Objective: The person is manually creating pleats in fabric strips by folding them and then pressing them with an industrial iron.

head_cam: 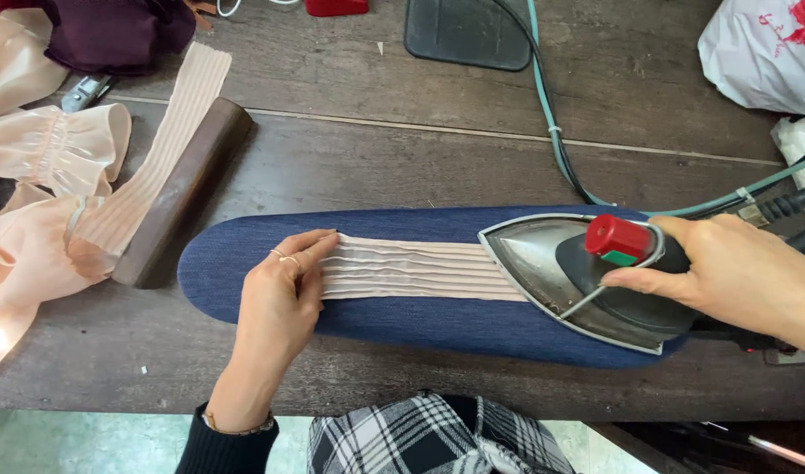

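A narrow blue padded ironing board (pixel 420 329) lies on the dark wooden table (pixel 376 158). A pale pink pleated fabric strip (pixel 411 268) stretches across it. My left hand (pixel 280 303) presses the strip's left end flat, fingers together, rings on two fingers. My right hand (pixel 736 272) grips the handle of a steel iron (pixel 543 263) with a red knob; the iron's tip rests on the strip's right end, pointing left.
A dark wooden block (pixel 187 189) lies at the left with another pleated strip (pixel 157 158) beside it. Peach ruffled fabric (pixel 43 167) piles at the far left. Hoses and a cable (pixel 552 123) run back from the iron. A black pad (pixel 468 31) and white bag (pixel 762 53) sit behind.
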